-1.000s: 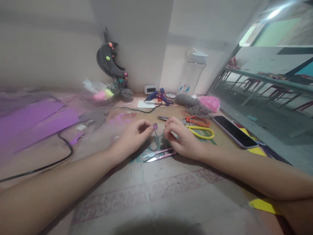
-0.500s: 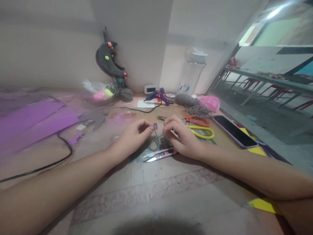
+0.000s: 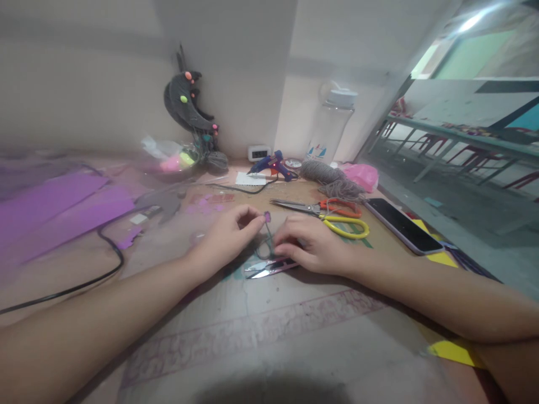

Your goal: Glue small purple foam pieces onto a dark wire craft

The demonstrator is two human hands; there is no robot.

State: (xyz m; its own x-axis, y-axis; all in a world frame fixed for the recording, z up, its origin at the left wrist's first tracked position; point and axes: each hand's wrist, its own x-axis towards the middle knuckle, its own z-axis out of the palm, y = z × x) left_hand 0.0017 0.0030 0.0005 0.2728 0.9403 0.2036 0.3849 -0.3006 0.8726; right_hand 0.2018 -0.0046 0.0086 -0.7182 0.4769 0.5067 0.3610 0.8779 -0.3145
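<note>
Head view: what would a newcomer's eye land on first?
Mid-picture, the left hand pinching a tiny purple piece, right hand close beside it. Next, the neon-dotted dark crescent, upper left of centre, and the vivid purple sheets at far left. An orange-and-yellow-handled tool lies just beyond the right hand.

Snips [image 3: 261, 272] beside right hand [image 3: 315, 242], glue gun [image 3: 269, 163] left of yarn [image 3: 320, 173], bottle [image 3: 330, 129] behind.

Purple piece [image 3: 267, 216], grey strand [image 3: 269, 234]

Table [image 3: 320, 342]: purple sheets [image 3: 54, 216], cable [image 3: 122, 257] left; pink snips [image 3: 269, 272] mid; phone [image 3: 402, 227] right; glue gun [image 3: 273, 164], bottle [image 3: 330, 129] behind.
</note>
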